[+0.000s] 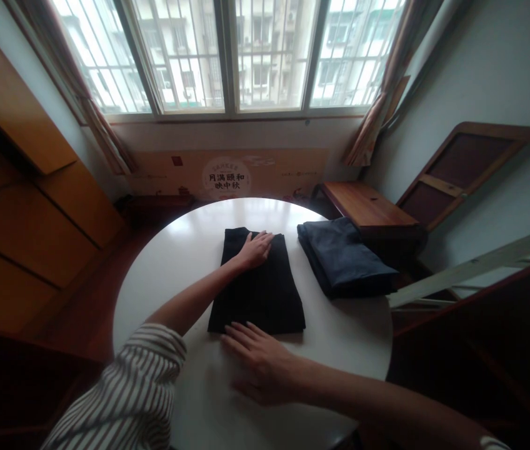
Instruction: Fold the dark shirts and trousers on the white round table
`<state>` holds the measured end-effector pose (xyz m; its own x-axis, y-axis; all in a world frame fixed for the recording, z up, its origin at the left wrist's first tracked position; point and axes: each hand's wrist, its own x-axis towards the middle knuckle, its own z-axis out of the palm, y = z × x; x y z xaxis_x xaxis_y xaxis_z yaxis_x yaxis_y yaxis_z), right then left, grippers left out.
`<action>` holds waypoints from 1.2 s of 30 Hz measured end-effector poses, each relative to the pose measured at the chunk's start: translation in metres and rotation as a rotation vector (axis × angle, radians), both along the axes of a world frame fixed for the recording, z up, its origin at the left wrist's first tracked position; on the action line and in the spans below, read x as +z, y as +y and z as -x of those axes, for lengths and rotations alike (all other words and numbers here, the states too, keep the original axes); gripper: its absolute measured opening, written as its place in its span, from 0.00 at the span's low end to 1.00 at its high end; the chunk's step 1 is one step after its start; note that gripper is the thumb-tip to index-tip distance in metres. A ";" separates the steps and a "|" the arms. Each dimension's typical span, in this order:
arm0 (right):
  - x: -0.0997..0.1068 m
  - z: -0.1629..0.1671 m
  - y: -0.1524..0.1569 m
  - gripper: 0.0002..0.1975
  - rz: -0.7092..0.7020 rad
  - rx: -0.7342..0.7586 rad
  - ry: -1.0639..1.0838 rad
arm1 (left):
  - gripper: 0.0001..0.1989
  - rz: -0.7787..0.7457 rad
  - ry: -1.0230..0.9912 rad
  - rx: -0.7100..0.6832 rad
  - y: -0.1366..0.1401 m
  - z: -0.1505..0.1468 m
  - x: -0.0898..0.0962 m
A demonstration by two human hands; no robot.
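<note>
Nearest: striped sleeve [138, 369], rolled to approx. elbow of L arm, down-left of both hands. R hand [265, 362] next, palm down, fingers loosely spread, w/ nothing gripped; index-side fingertips over near edge of folded black cloth [265, 300], lower part of hand blurred, over tabletop. Can't tell amt. of pressure.

Black cloth just beyond R hand & under L hand, flat, roughly rectangular, a bit wider at near end, on round white table [166, 275]. L hand [255, 250] farther out, laid flat on upper part of cloth, open, fingers extended & fairly close together, pointing away & to the right; no grip on anything.

To right of L hand, on same table, apart from black cloth: folded dark blue cloth pile [344, 256], layers visible at near-left side, set at an angle.

Well left of both hands: orange-brown wooden cabinet [12, 250]. Beyond pile, right of L hand: low wooden table [368, 203], w/ wood-framed panel [462, 169] leaning beside it, near wall.

Straight beyond L hand, past table's far rim: tan printed banner [152, 172] w/ Chinese characters, below window [269, 56]. Barred glass there, bldg. outside, tied curtains [99, 131] at either side.
</note>
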<state>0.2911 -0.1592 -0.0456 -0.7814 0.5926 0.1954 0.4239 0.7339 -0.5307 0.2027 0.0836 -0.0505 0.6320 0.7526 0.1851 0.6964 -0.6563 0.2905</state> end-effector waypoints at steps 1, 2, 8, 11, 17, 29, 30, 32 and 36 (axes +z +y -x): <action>0.006 -0.006 0.008 0.28 -0.005 -0.062 0.055 | 0.22 -0.064 -0.085 0.041 -0.008 0.013 0.005; 0.012 -0.013 0.017 0.21 -0.018 -0.147 0.105 | 0.21 -0.117 -0.162 0.071 -0.018 0.029 0.010; 0.037 -0.082 0.049 0.16 -0.162 -0.197 0.032 | 0.12 -0.084 -0.201 -0.190 -0.114 0.137 0.020; 0.027 -0.107 0.037 0.26 -0.281 -0.012 -0.143 | 0.21 -0.142 -0.057 -0.402 -0.162 0.163 0.008; -0.013 -0.117 0.024 0.23 -0.510 -0.040 -0.284 | 0.19 -0.378 0.041 -0.456 -0.186 0.169 -0.015; 0.018 -0.131 -0.028 0.23 -0.285 -0.037 0.030 | 0.26 -0.122 -0.123 -0.356 -0.246 0.172 0.022; 0.025 -0.131 -0.029 0.22 -0.257 -0.076 0.096 | 0.25 -0.082 -0.169 -0.325 -0.249 0.171 0.031; 0.035 -0.127 -0.021 0.18 -0.202 -0.223 0.230 | 0.21 -0.025 -0.268 -0.244 -0.243 0.166 0.047; 0.040 -0.109 0.037 0.12 0.011 -0.588 0.449 | 0.14 0.051 -0.473 0.033 -0.180 0.149 0.057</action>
